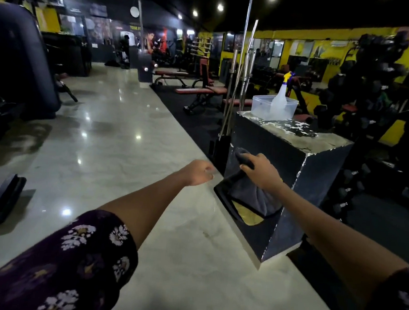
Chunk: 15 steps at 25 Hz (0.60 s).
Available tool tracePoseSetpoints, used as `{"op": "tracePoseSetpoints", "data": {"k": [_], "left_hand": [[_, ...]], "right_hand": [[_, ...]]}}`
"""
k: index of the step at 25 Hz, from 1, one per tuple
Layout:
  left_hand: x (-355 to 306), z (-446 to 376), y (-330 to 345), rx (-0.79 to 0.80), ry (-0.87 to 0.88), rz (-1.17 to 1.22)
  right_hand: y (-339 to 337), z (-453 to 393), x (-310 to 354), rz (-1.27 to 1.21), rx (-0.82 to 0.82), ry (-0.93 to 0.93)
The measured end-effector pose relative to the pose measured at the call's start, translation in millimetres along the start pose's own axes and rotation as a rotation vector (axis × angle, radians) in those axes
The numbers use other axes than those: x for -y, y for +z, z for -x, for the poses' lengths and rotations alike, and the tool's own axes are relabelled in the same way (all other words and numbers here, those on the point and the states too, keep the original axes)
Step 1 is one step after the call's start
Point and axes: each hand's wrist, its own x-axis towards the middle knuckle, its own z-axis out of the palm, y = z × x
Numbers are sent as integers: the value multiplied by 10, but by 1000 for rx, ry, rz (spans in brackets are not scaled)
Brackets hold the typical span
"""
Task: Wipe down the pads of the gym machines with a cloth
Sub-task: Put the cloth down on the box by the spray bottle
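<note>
Gym floor; cloth (pixel 252 193) in right hand (pixel 262 171).

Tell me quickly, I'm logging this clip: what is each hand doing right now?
Left hand: closed in a loose fist, holding nothing.
Right hand: gripping the dark cloth, next to the black box.

Both arms reach forward, the left hand (pixel 198 173) fisted, the right hand (pixel 262 171) gripping something.

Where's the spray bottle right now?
In the head view, upper right: the spray bottle stands in a clear plastic tub on the black box, beyond the right hand holding the cloth.
</note>
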Motion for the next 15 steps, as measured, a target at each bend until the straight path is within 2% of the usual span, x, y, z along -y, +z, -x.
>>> {"op": "tracePoseSetpoints", "data": {"k": [4,8,15], "left_hand": [[45,-1096,-77,-61,-15,55],[241,-2098,-55,-56,-29,73],[500,-4144,-187,-45,22,80]], "right_hand": [[-37,-1028,-360,14,1,-19],[96,-1965,-753,35,20,-31],[83,-3780,-1428,53,-47,-32]]}}
